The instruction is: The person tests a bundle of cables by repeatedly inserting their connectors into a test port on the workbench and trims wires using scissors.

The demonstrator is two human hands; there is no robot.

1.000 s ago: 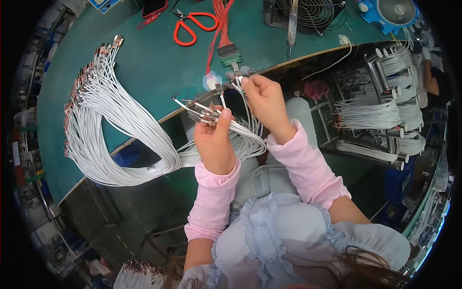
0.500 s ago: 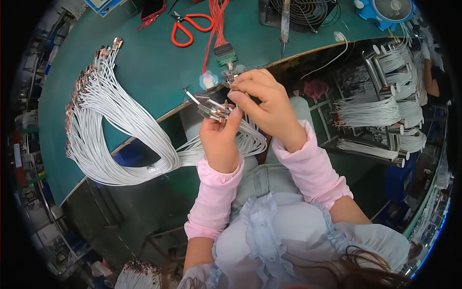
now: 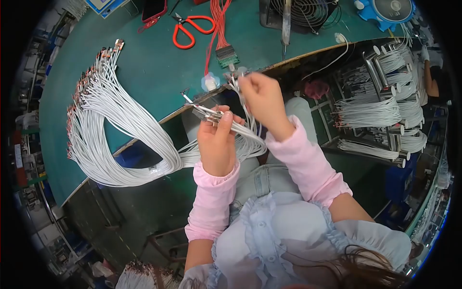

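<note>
My left hand (image 3: pixel 217 147) is closed around a bunch of white cables (image 3: pixel 246 139), whose metal plug ends (image 3: pixel 208 113) stick out past the thumb. My right hand (image 3: pixel 263 100) is closed with curled fingers beside the small metal socket (image 3: pixel 232 69) at the table edge. Its fingertips are blurred, so what they pinch is hidden. One white cable runs from this socket down past the fingers towards the bunch. A green circuit board (image 3: pixel 227 57) with red wires (image 3: pixel 220 24) joins the socket.
A large cable bundle (image 3: pixel 139 130) lies over the green table (image 3: pixel 144 77) and its edge. Red-handled scissors (image 3: pixel 183 38), a phone (image 3: pixel 154 9), a screwdriver-like tool (image 3: pixel 286 21) and a black fan (image 3: pixel 308 14) lie further back. At right, a rack (image 3: pixel 380 74) holds more cables.
My right hand has moved away from the left and now sits right of the socket, where a white cable shows. My left hand has shifted slightly, still holding the bunch.
</note>
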